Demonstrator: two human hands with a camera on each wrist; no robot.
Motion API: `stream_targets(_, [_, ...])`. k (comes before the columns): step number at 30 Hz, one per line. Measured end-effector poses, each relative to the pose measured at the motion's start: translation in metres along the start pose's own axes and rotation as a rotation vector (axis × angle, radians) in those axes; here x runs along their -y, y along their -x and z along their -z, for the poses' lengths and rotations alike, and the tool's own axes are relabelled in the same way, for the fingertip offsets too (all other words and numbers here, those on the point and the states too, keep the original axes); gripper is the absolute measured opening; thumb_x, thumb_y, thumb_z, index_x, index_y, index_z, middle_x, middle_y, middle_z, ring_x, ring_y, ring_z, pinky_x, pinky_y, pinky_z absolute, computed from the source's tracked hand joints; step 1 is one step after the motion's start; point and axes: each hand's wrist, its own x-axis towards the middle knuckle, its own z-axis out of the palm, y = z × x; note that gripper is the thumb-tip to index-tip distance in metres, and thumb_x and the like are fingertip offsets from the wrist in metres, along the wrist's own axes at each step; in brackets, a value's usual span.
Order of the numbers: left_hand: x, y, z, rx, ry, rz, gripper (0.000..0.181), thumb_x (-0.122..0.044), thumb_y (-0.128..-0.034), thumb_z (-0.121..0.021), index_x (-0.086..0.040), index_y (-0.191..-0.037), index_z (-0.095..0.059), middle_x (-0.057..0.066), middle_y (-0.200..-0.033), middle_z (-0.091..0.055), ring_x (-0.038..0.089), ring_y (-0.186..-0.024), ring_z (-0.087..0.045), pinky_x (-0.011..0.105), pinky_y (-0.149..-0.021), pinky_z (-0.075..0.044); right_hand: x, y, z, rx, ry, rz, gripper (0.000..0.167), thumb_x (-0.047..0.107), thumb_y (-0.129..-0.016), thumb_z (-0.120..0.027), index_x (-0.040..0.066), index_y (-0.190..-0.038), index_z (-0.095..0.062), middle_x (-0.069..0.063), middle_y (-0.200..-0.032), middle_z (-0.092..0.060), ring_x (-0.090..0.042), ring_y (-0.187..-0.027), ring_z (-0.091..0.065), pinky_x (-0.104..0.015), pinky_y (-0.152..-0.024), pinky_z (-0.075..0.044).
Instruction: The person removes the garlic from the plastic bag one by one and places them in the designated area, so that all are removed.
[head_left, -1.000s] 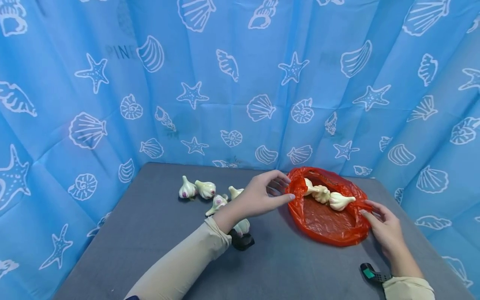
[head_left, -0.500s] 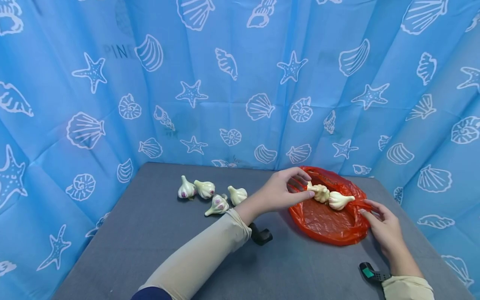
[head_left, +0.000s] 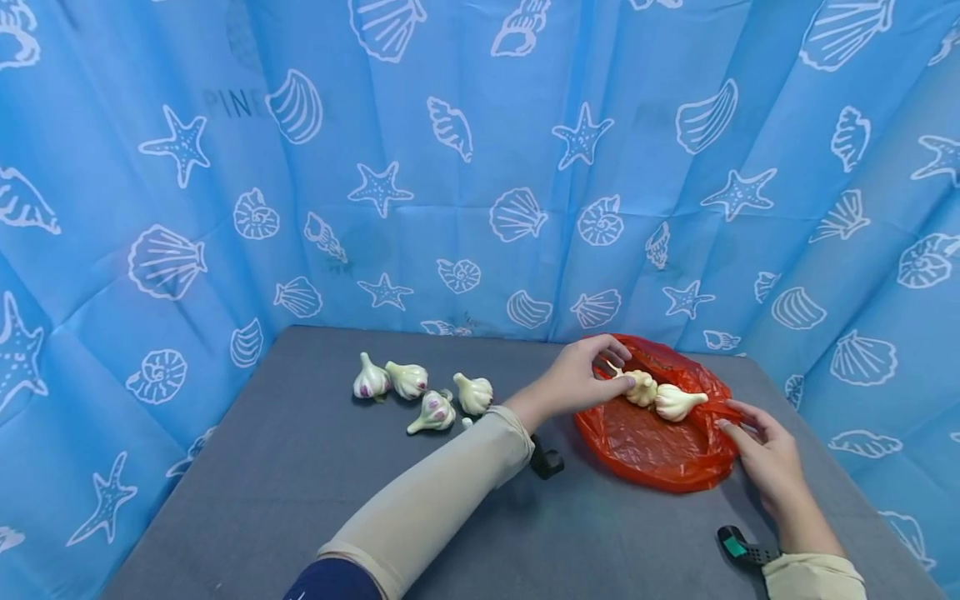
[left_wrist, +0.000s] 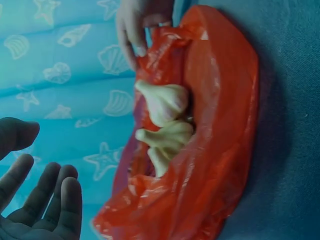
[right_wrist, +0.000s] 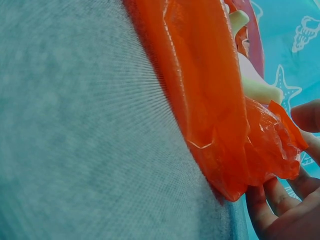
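Observation:
A red plastic bag [head_left: 652,467] lies with its mouth open at the right of the table. Inside it sit garlic bulbs, one pale bulb [head_left: 678,403] beside a knobbly bulb [head_left: 641,388]. A third pokes out partly behind my left hand [head_left: 573,379], which hovers over the bag's left rim. In the left wrist view its fingers [left_wrist: 70,205] are loosely bent, with nothing between them. At the bag's right side, my right hand [head_left: 772,458] holds the gathered rim between thumb and fingers. The right wrist view shows the crumpled plastic [right_wrist: 272,145] there.
Several garlic bulbs lie left of my left forearm, including an upright bulb [head_left: 372,379] and a purple-marked bulb [head_left: 435,413]. My left sleeve [head_left: 442,492] hides part of the grey table [head_left: 247,500]. A blue shell-patterned curtain [head_left: 465,167] stands behind.
My left hand has moved right, from beside the bag to above its left rim. The left forearm has uncovered one bulb and now covers another. My right hand stays at the bag.

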Motion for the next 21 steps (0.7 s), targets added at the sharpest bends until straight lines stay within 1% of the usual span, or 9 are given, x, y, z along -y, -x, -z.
stream_targets(4, [0.008,-0.006,-0.008,-0.005,-0.015,0.013,0.024,-0.019,-0.0980,-0.077,-0.013,-0.119,-0.068,0.002,-0.115,-0.071,0.009,-0.102,-0.068,0.013,-0.078,-0.055,-0.002,0.000,0.000,-0.002,-0.001,0.004,0.063,0.038,-0.109,-0.059,0.000,-0.157,-0.044,-0.021,-0.145,-0.046,0.021,-0.092,-0.049,-0.012,-0.073,-0.057])
stream_targets(8, [0.016,-0.012,-0.015,-0.001,-0.046,0.032,0.024,-0.018,-0.0977,-0.077,-0.013,-0.119,-0.068,0.001,-0.115,-0.071,0.010,-0.102,-0.068,0.012,-0.077,-0.053,-0.002,0.001,0.000,-0.007,-0.001,0.000,0.063,0.037,-0.109,-0.059,-0.001,-0.156,-0.044,-0.023,-0.147,-0.045,0.021,-0.092,-0.048,-0.011,-0.073,-0.057])
stream_targets(11, [0.020,-0.017,-0.020,0.002,-0.052,0.049,0.024,-0.017,-0.0978,-0.076,-0.011,-0.120,-0.069,0.002,-0.115,-0.071,0.011,-0.100,-0.068,0.012,-0.076,-0.053,-0.002,0.001,0.000,-0.008,-0.004,-0.004,0.062,0.038,-0.109,-0.058,0.000,-0.157,-0.044,-0.024,-0.149,-0.044,0.021,-0.092,-0.048,-0.011,-0.073,-0.056])
stream_targets(14, [0.021,-0.023,-0.024,0.006,-0.062,0.058,0.026,-0.017,-0.0977,-0.076,-0.010,-0.122,-0.070,0.005,-0.116,-0.072,0.016,-0.103,-0.071,0.013,-0.078,-0.053,-0.002,0.000,0.000,-0.008,-0.009,-0.004,0.062,0.038,-0.109,-0.058,0.000,-0.157,-0.044,-0.025,-0.149,-0.044,0.022,-0.092,-0.049,-0.011,-0.073,-0.057])
stream_targets(18, [0.022,-0.031,-0.028,0.017,-0.085,0.066,0.025,-0.015,-0.0976,-0.075,-0.010,-0.121,-0.070,0.005,-0.116,-0.073,0.022,-0.109,-0.072,0.013,-0.081,-0.053,-0.001,-0.001,0.001,-0.008,-0.003,-0.025,0.064,0.039,-0.109,-0.058,0.000,-0.158,-0.043,-0.026,-0.153,-0.043,0.020,-0.092,-0.048,-0.012,-0.073,-0.057])
stream_targets(21, [0.024,-0.035,-0.030,0.024,-0.095,0.073,0.024,-0.013,-0.0976,-0.075,-0.010,-0.121,-0.070,0.005,-0.117,-0.072,0.023,-0.110,-0.072,0.014,-0.082,-0.053,0.001,-0.002,0.000,-0.006,0.008,-0.039,0.066,0.042,-0.109,-0.058,0.001,-0.159,-0.042,-0.028,-0.158,-0.040,0.018,-0.093,-0.046,-0.010,-0.073,-0.056])
